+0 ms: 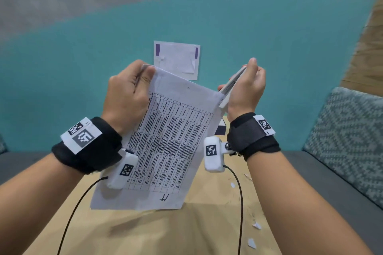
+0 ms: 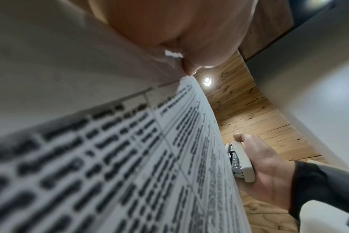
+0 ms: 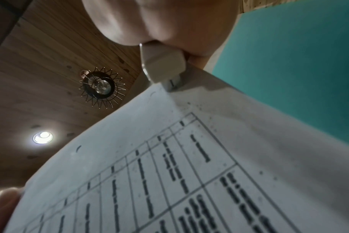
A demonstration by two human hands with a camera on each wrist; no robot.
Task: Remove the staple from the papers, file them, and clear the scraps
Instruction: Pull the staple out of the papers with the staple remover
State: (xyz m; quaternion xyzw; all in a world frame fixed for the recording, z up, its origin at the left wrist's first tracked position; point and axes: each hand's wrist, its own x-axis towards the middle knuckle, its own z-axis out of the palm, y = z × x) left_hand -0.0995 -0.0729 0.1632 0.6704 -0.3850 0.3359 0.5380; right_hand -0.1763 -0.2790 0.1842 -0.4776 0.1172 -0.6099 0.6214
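Note:
A stapled set of printed papers (image 1: 172, 141) with a table of text hangs tilted above the wooden table (image 1: 186, 234). My left hand (image 1: 145, 74) pinches their top left corner, thumb on the front. My right hand (image 1: 244, 76) grips a beige stapler (image 1: 232, 87), whose lower end meets the papers' top right corner. The left wrist view shows the papers (image 2: 130, 157) close up, with the stapler (image 2: 242, 164) in my right hand (image 2: 265, 165) beyond their edge. In the right wrist view the stapler (image 3: 163, 66) touches the papers' corner (image 3: 209, 157). I cannot make out the staple.
Small white paper scraps (image 1: 256, 225) lie on the table to the right. A white sheet with purple strips (image 1: 176, 60) sits on the teal surface behind. A patterned cushion (image 1: 352, 130) and grey seat stand at the right. Wrist camera cables hang over the table.

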